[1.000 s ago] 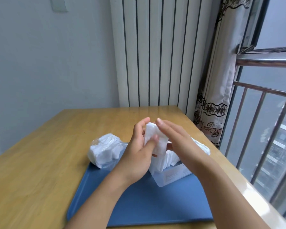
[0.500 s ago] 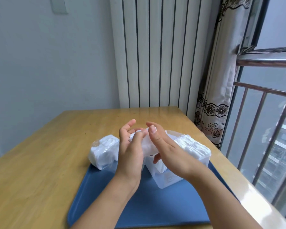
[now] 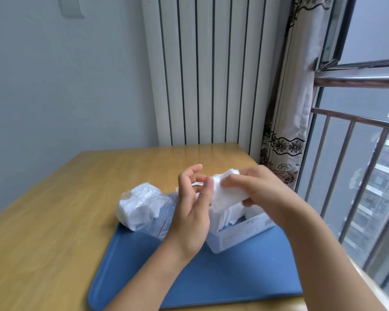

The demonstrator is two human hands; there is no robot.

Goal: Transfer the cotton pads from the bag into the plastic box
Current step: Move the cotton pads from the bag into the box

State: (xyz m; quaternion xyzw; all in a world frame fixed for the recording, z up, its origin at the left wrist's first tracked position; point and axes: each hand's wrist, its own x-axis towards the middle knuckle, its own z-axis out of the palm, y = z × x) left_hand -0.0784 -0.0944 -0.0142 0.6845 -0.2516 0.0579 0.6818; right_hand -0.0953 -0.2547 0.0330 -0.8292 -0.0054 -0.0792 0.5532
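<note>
table [image 3: 76, 198]: glossy wood | mat [image 3: 234, 277]: matt blue | bag [image 3: 160, 212]: clear plastic

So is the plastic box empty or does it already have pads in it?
Not empty. The plastic box already holds a row of cotton pads standing above its rim.

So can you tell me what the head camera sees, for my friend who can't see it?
Two bare hands hold a stack of cotton pads above an open plastic box on a blue tray. A bag of more pads lies to the left.
</note>
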